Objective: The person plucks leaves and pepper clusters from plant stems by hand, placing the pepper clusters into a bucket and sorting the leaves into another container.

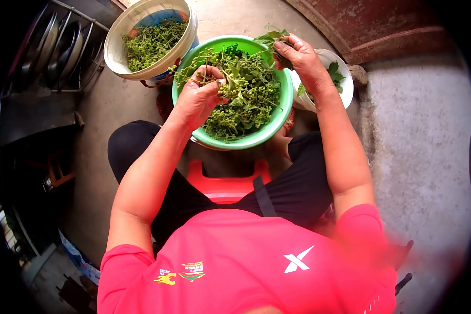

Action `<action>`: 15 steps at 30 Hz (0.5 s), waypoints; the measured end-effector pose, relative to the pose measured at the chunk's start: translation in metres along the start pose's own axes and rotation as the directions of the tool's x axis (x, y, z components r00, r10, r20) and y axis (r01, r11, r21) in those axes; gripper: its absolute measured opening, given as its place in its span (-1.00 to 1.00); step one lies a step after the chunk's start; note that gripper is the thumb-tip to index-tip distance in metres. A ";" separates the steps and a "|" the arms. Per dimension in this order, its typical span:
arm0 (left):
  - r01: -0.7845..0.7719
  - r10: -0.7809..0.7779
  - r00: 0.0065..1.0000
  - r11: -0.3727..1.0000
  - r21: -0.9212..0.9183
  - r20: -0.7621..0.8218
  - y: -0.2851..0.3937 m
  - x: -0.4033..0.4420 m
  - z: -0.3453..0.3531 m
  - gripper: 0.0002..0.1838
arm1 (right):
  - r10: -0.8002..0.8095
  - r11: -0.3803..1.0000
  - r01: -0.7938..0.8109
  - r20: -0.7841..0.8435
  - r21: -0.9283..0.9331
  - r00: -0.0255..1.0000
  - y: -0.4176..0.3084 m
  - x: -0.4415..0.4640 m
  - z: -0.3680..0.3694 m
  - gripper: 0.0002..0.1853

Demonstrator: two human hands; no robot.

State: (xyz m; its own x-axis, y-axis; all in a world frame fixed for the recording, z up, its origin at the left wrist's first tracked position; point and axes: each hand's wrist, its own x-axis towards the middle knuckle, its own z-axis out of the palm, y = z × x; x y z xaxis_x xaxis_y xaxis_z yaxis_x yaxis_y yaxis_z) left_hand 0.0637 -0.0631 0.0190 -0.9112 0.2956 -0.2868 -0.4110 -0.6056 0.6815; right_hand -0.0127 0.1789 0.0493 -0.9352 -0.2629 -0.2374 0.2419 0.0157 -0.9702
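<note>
My left hand (198, 98) is over the left side of a green basin (286, 99), its fingers closed on a sprig of small green berries (239, 82). Thin stems of the sprig stick out to both sides of the fingers. Beneath it, the basin is heaped with berry clusters (239, 119). My right hand (302, 60) is raised at the basin's upper right rim, pinching several green leaves (269, 37) between thumb and fingers. Just below that hand and partly hidden by its wrist stands a small white bucket (348, 81) with loose leaves (335, 73) inside.
A large whitish bucket (112, 49) holding more green clusters (157, 44) stands at the upper left. Part of a red plastic stool (225, 188) shows between my legs. A metal rack (81, 15) with pans is at the left, and a reddish-brown wooden panel (382, 26) at the upper right.
</note>
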 end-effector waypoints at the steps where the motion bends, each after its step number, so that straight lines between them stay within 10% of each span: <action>1: 0.006 -0.005 1.000 0.999 0.041 -0.016 -0.002 0.002 -0.004 -0.87 | 0.020 0.998 -0.022 -0.034 -0.061 0.999 0.000 0.000 -0.009 -0.77; 5: 0.000 0.036 0.988 0.973 0.233 -0.149 -0.004 0.003 -0.009 -0.88 | -0.012 0.848 -0.172 -0.343 -0.501 0.939 0.013 -0.001 -0.058 -0.73; 10: -0.001 0.128 0.966 0.869 0.495 -0.223 -0.003 0.003 0.000 -0.90 | 0.115 0.193 -0.500 -0.487 -0.844 0.866 0.064 -0.004 -0.130 -0.36; 12: -0.004 0.136 0.962 0.872 0.489 -0.236 -0.006 0.004 0.000 -0.91 | 0.020 0.231 -0.405 -0.412 -0.885 0.911 0.067 -0.008 -0.126 -0.42; 15: 0.022 0.164 0.948 0.821 0.570 -0.272 -0.010 0.007 -0.001 -0.92 | -0.102 0.814 0.000 -0.143 -0.580 0.984 0.035 -0.016 -0.064 -0.62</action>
State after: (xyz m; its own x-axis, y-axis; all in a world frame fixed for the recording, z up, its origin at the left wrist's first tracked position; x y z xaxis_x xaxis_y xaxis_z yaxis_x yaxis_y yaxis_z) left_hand 0.0610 -0.0559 0.0090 -0.9389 -0.0197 -0.3436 -0.3416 -0.0699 0.9373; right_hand -0.0059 0.2450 0.0156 -0.9823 -0.1222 -0.1419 0.0469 0.5728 -0.8183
